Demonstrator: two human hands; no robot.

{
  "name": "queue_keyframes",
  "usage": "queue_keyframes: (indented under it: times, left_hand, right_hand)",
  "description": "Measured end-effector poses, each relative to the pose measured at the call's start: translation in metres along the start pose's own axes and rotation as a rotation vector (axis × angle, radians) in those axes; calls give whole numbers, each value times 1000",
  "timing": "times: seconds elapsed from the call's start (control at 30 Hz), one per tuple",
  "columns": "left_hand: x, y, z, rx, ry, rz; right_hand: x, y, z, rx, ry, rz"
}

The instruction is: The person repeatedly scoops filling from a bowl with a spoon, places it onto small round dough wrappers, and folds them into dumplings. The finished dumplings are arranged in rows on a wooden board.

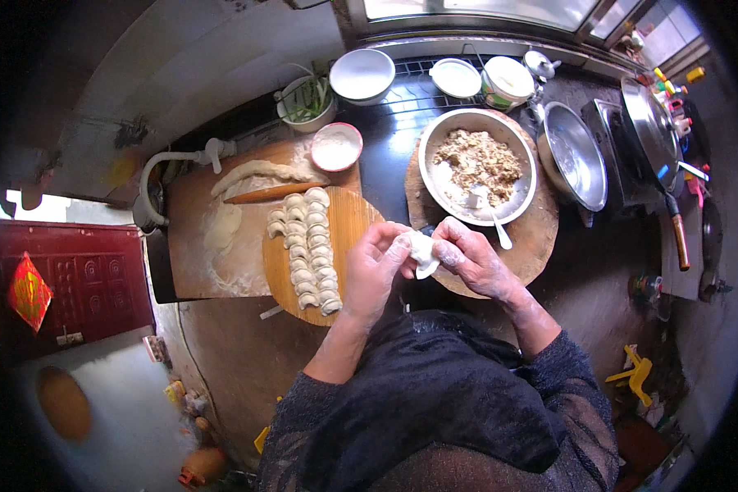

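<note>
Between my two hands is a dumpling [423, 254] of white dough, its wrapper pinched by the fingers of both. My left hand [381, 254] grips its left side, and my floury right hand [472, 256] presses its right side. Just beyond them a metal bowl [429, 182] of minced filling [480, 161] rests on a round wooden board [541, 242], with a white spoon [503, 236] leaning over the near rim. To the left, a round wooden tray [351, 220] carries rows of folded dumplings [310, 246].
A floury board [197, 266] at left bears a rolling pin [266, 193], a dough strip [258, 170] and a flat wrapper [223, 221]. A red-rimmed flour bowl [336, 148] stands behind. Rightward are a metal basin [574, 156] and a pan with a wooden handle [680, 238].
</note>
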State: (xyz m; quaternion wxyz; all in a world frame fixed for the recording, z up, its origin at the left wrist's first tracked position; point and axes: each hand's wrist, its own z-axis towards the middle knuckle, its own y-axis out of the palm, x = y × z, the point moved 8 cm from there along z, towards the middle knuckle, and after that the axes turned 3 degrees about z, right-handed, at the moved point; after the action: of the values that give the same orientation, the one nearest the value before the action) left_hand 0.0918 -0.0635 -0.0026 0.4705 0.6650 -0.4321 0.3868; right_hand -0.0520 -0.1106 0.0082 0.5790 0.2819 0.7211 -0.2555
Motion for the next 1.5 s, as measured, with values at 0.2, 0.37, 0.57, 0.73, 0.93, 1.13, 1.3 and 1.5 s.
queue_keyframes:
  times: [0.2, 0.37, 0.57, 0.73, 0.93, 1.13, 1.3, 1.5]
  left_hand:
    - [7, -37, -14, 74, 20, -149]
    - [11, -59, -23, 45, -13, -158]
    - [26, -83, -36, -61, 167, 552]
    - [-2, -116, -42, 198, 99, 327]
    - [-49, -185, -41, 396, 2, 111]
    - [-61, -310, -12, 581, 62, 844]
    - [-58, -320, 12, 524, 139, 1167]
    - [-61, -315, 20, 518, 135, 1129]
  right_hand:
    - [5, 37, 14, -3, -45, 5]
    - [4, 61, 27, -110, 59, 41]
    - [-11, 87, 42, -45, -141, -282]
    - [-18, 123, 48, -4, -302, -527]
    - [8, 154, 46, -44, -274, -702]
    - [93, 64, 0, 213, 124, -419]
    - [154, -10, -74, 699, 428, 165]
    - [158, -70, -107, 1111, 135, 183]
